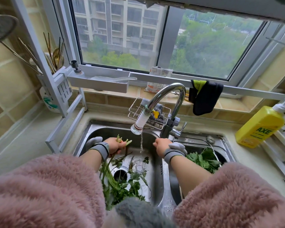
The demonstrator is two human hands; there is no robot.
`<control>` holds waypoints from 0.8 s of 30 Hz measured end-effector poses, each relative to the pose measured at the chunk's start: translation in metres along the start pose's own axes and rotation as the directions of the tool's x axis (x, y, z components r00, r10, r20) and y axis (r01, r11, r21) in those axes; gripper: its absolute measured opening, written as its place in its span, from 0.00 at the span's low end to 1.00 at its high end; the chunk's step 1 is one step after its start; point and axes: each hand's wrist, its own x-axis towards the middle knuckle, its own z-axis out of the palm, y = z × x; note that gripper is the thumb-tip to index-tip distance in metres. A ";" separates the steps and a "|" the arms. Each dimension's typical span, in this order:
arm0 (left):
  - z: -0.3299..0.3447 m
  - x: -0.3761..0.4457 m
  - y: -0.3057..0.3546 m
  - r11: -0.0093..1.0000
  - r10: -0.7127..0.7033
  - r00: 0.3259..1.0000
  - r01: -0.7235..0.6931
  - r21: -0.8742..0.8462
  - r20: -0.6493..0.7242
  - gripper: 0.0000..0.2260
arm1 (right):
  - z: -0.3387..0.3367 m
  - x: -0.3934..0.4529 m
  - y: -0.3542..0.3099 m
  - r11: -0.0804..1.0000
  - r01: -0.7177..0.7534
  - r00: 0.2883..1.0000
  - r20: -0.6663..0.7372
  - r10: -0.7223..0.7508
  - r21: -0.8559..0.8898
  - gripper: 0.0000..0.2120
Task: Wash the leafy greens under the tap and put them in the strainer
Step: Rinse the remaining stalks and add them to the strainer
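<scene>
The left hand (114, 145) grips long-stemmed leafy greens (117, 183) over the steel sink (89, 129). The right hand (161, 146), fingers curled, nears the curved chrome tap (169, 92); its grasp is unclear.

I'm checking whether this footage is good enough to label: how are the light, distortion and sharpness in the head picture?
Head view: soft daylight from the window, no hard shadows; wide-angle lens bends the window frame and rail; mild glare on the tap and sink; left hand, right hand and greens reasonably sharp; pink sleeves soft at the bottom edge.
</scene>
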 end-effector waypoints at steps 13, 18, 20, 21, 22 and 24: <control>0.000 -0.003 0.001 0.994 0.063 0.988 -0.074 -0.074 -0.139 0.14 | 0.003 0.006 -0.027 0.445 -0.015 0.998 0.038 -0.041 0.895 0.15; 0.008 -0.003 0.006 0.989 0.060 0.995 -0.071 -0.132 -0.085 0.12 | -0.007 0.002 -0.042 0.138 -0.029 0.999 0.034 -0.032 0.990 0.08; 0.011 -0.004 0.008 0.988 0.063 0.996 -0.071 -0.138 -0.062 0.10 | -0.010 0.001 -0.045 0.163 -0.055 0.998 0.058 -0.014 0.985 0.11; 0.012 -0.004 0.009 0.988 0.065 0.996 -0.072 -0.140 -0.055 0.10 | -0.011 0.002 -0.046 0.158 -0.073 0.997 0.077 -0.016 0.985 0.10; 0.013 -0.003 0.010 0.988 0.068 0.996 -0.074 -0.139 -0.052 0.10 | -0.010 0.003 -0.046 0.148 -0.083 0.996 0.088 -0.023 0.985 0.10; 0.016 0.000 0.012 0.984 0.072 0.996 -0.081 -0.159 -0.059 0.09 | -0.005 0.009 -0.042 0.219 -0.103 0.994 0.109 -0.016 0.970 0.16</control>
